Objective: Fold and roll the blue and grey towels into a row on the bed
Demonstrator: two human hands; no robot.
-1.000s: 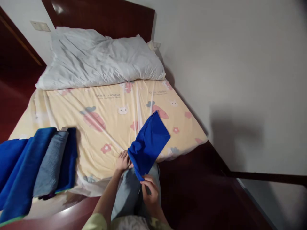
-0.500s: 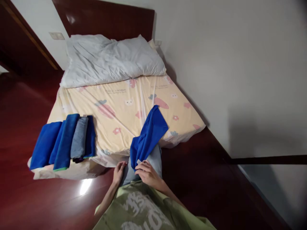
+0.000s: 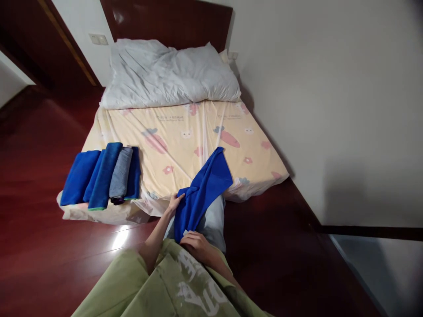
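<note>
A blue towel (image 3: 206, 182) lies bunched and creased from the bed's front edge down over my lap. Its far corner rests on the sheet. My right hand (image 3: 195, 245) is closed on the near end, beside a small white label (image 3: 185, 232). At the towel's left edge, my left hand (image 3: 174, 204) pinches the fabric, its fingertips partly hidden. To the left on the bed, several rolled or folded towels lie side by side: blue ones (image 3: 81, 176), one with a green edge (image 3: 106, 176), and a grey one (image 3: 121, 174).
The bed (image 3: 158, 158) has a yellow sheet with carrots and flowers. A large pale pillow or folded quilt (image 3: 172, 77) lies against the dark headboard (image 3: 172, 20). The wall (image 3: 313, 88) stands to the right, and dark red floor (image 3: 39, 176) surrounds the bed.
My left hand has moved up and forward from beside my leg to the towel's left edge. My right hand has drawn the towel's near end slightly towards me. The view has shifted.
</note>
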